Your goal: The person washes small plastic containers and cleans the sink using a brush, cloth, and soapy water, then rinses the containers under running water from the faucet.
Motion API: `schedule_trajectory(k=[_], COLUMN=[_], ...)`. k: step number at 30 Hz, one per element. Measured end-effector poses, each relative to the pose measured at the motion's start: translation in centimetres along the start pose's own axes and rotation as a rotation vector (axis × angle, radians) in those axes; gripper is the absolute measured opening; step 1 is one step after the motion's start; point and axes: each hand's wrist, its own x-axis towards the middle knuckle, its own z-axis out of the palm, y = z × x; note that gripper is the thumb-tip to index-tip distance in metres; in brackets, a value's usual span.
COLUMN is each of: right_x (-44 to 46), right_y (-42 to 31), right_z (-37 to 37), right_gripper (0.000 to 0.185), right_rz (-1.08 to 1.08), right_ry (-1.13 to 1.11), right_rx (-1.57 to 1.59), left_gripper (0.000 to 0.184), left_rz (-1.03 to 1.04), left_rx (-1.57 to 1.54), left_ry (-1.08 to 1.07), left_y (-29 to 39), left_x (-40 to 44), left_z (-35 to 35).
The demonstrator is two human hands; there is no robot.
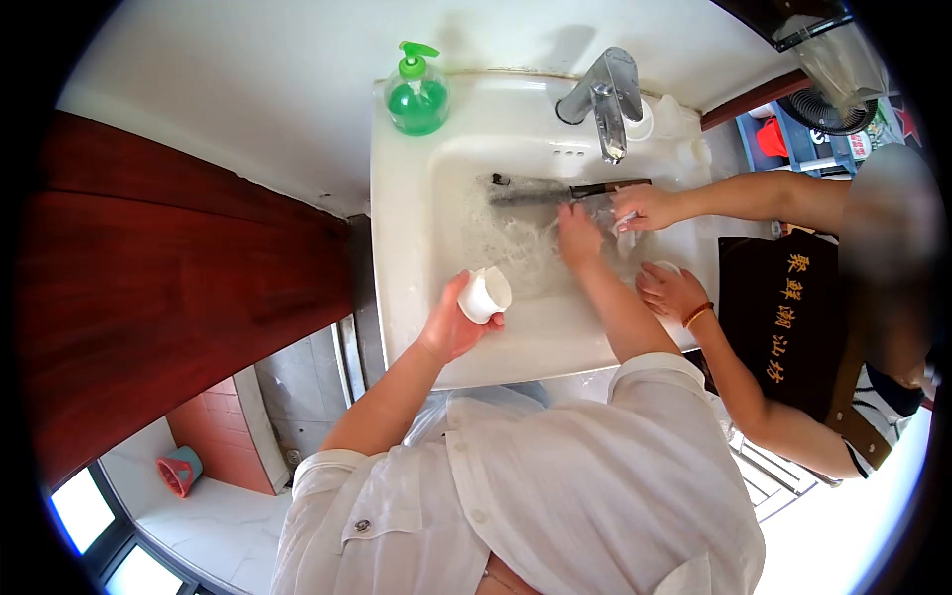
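A small white cup is in my left hand, tilted over the front left part of the white sink. My right hand reaches into the soapy water; its fingers are partly under or at the water, and whether they hold anything is hidden. Just behind its fingertips lies a dark-handled utensil, its far end in the water. A small black object is near the basin's back left.
A co-worker at the right has one hand on a whitish item and the other near a white round object. A chrome faucet and a green soap bottle stand on the back rim. White containers sit back right.
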Motion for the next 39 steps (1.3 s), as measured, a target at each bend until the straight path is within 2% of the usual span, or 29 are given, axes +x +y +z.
schedule_trajectory(k=[1,3,6,10,12,15,19,21,24,25,27,28,35,37,38,39], right_x=[-0.3,-1.0,0.2,1.4,2.2,3.1,2.4,1.9,1.9,1.9,2.2,2.6,3.3,3.6,3.9,4.4], right_y=[0.2,-0.1,-0.5,0.4,1.2,0.9,0.0,0.2,2.2,2.5,1.5,1.2,1.0,1.0,0.9,0.7], right_z=[0.3,0.5,-0.6,0.0,-0.2,-0.5,-1.5,-2.3,-0.9,-1.0,-0.9,-0.9,-1.4,-1.9,-2.1,-2.4], right_gripper=[0.021,0.018,0.015,0.011,0.012,0.014,0.011,0.013,0.015,0.017,0.017,0.017,0.015,0.014,0.014,0.014], right_rz=[0.003,-0.185,-0.102,-0.169,-0.392,-0.388,-0.332,-0.412,-0.408,-0.391,0.012,0.082,0.136,-0.244,-0.24,-0.351], right_ry=[-0.003,0.046,-0.019,0.025,-0.042,-0.13,-0.122,-0.135,-0.104,-0.082,-0.069,-0.103,-0.143,-0.09,-0.091,-0.124], right_rx=[-0.014,-0.121,-0.116,-0.048,-0.112,-0.133,-0.142,-0.123,-0.007,0.01,0.111,0.099,0.038,-0.119,-0.119,-0.187], left_gripper=[0.045,0.045,0.047,0.046,0.046,0.046,0.045,0.044,0.044,0.044,0.044,0.045,0.045,0.045,0.045,0.045], left_rz=[-0.012,-0.029,-0.047,-0.06,-0.063,-0.064,-0.055,-0.055,-0.047,-0.045,-0.053,-0.051,-0.066,-0.071,-0.076,-0.08], left_rx=[-0.021,-0.044,-0.056,-0.09,-0.095,-0.112,-0.101,-0.115,-0.122,-0.127,-0.142,-0.143,-0.127,-0.127,-0.129,-0.128], left_ry=[-0.028,-0.061,-0.072,-0.052,-0.049,-0.081,-0.101,-0.111,-0.107,-0.107,-0.115,-0.108,-0.122,-0.116,-0.107,-0.107], left_y=[0.0,-0.1,0.1,0.2,0.2,0.1,0.2,0.2,0.2,0.2,0.2,0.3,0.4,0.4,0.4,0.4], left_x=[0.1,0.2,0.3,0.0,-0.1,-0.2,-0.4,-0.6,-0.7,-0.6,-0.7,-0.8,-1.0,-1.0,-1.1,-1.2], left_z=[-0.3,-0.6,-0.6,-0.7,-0.9,-1.2,-1.1,-1.0,-0.9,-1.0,-1.1,-1.0,-1.0,-1.1,-1.2,-1.2])
